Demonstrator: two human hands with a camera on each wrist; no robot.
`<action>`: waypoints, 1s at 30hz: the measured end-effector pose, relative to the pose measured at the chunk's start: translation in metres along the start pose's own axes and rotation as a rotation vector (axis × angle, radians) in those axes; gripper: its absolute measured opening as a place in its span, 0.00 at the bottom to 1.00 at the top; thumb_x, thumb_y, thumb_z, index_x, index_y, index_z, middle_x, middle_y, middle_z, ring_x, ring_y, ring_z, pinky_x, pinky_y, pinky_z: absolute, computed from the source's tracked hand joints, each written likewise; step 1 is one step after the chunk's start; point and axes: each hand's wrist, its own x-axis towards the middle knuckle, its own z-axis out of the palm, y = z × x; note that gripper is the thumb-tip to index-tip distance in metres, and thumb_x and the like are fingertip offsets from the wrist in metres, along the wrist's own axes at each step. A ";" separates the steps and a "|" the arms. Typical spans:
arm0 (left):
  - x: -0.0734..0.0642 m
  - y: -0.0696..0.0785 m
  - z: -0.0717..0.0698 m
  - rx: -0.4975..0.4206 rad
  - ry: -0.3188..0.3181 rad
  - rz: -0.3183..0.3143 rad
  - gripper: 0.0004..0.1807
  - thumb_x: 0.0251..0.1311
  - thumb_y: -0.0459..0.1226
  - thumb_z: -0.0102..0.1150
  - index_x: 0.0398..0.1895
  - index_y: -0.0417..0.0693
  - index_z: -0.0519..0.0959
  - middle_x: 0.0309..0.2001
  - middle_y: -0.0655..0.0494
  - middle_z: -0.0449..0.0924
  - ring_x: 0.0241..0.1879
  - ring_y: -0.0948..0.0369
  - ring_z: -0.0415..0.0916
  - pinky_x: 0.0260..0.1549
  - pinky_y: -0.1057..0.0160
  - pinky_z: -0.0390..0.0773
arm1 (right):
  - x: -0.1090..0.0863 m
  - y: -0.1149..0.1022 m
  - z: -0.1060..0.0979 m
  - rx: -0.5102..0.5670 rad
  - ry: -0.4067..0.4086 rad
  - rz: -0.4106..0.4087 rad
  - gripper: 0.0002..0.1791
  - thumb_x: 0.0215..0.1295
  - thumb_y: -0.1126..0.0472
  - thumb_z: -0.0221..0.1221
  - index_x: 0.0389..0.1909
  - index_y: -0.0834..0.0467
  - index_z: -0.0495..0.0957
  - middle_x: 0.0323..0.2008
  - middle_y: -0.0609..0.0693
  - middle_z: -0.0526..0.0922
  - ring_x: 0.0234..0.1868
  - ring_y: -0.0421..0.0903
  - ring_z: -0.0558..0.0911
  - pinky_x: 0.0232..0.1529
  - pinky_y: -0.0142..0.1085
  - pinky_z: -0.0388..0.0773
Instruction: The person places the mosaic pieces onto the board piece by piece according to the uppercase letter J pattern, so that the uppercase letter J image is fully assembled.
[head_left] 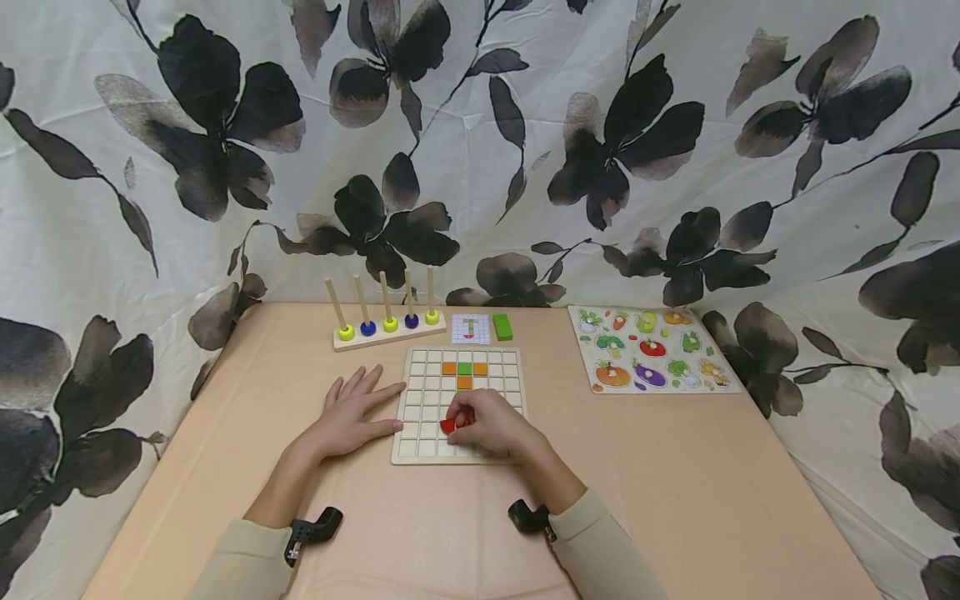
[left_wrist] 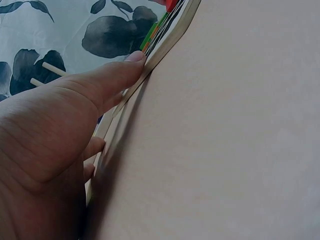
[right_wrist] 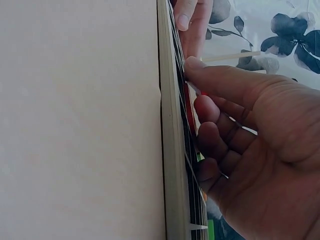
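A pale grid board [head_left: 420,450] lies flat on the table. Orange tiles [head_left: 465,382] and a green tile [head_left: 465,368] sit in its upper cells. Over the lower middle of the grid, my right hand [head_left: 491,423] pinches a red tile [head_left: 447,426] between thumb and fingers. The right wrist view shows a red edge [right_wrist: 190,107] beside the thumb, close over the board; the fingers partly hide it. My left hand [head_left: 352,414] rests spread at the board's left edge, its thumb [left_wrist: 125,70] touching the rim in the left wrist view.
Behind the board stand a pegged wooden base [head_left: 390,337] with yellow and blue rings, a small pattern card [head_left: 459,340] and a green block [head_left: 502,327]. A vegetable picture board [head_left: 652,367] lies at the back right. Floral cloth [head_left: 480,208] hangs beyond the table.
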 end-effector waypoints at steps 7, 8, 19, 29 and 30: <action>0.000 0.001 0.000 -0.005 0.001 0.002 0.38 0.65 0.60 0.65 0.76 0.62 0.71 0.83 0.38 0.48 0.82 0.34 0.37 0.74 0.26 0.31 | 0.001 -0.001 0.000 -0.033 -0.003 0.015 0.13 0.55 0.60 0.79 0.36 0.52 0.84 0.27 0.43 0.79 0.32 0.40 0.76 0.35 0.31 0.73; 0.000 0.001 0.000 -0.005 0.000 0.002 0.38 0.65 0.60 0.65 0.77 0.61 0.71 0.83 0.38 0.48 0.82 0.34 0.37 0.74 0.26 0.31 | 0.001 -0.001 0.000 -0.036 -0.005 0.016 0.13 0.54 0.60 0.79 0.36 0.52 0.84 0.27 0.43 0.79 0.32 0.40 0.76 0.35 0.31 0.73; 0.000 0.001 0.000 -0.009 0.005 0.005 0.38 0.65 0.60 0.65 0.77 0.62 0.71 0.83 0.38 0.48 0.82 0.34 0.37 0.74 0.27 0.30 | 0.000 -0.003 0.000 -0.050 -0.004 0.036 0.14 0.54 0.59 0.79 0.37 0.52 0.84 0.27 0.43 0.79 0.33 0.40 0.76 0.35 0.31 0.73; 0.000 0.000 0.001 -0.002 0.014 0.012 0.38 0.65 0.60 0.65 0.76 0.62 0.71 0.83 0.37 0.49 0.82 0.34 0.38 0.74 0.26 0.31 | -0.002 -0.007 0.000 -0.047 -0.001 0.034 0.13 0.55 0.60 0.78 0.37 0.53 0.85 0.26 0.43 0.79 0.31 0.39 0.75 0.32 0.30 0.71; 0.000 0.000 0.001 -0.001 0.014 0.013 0.38 0.65 0.60 0.65 0.76 0.62 0.71 0.83 0.38 0.49 0.82 0.34 0.38 0.74 0.26 0.31 | -0.002 -0.007 0.000 -0.047 -0.002 0.034 0.12 0.55 0.60 0.78 0.37 0.53 0.85 0.26 0.42 0.78 0.31 0.39 0.75 0.31 0.29 0.71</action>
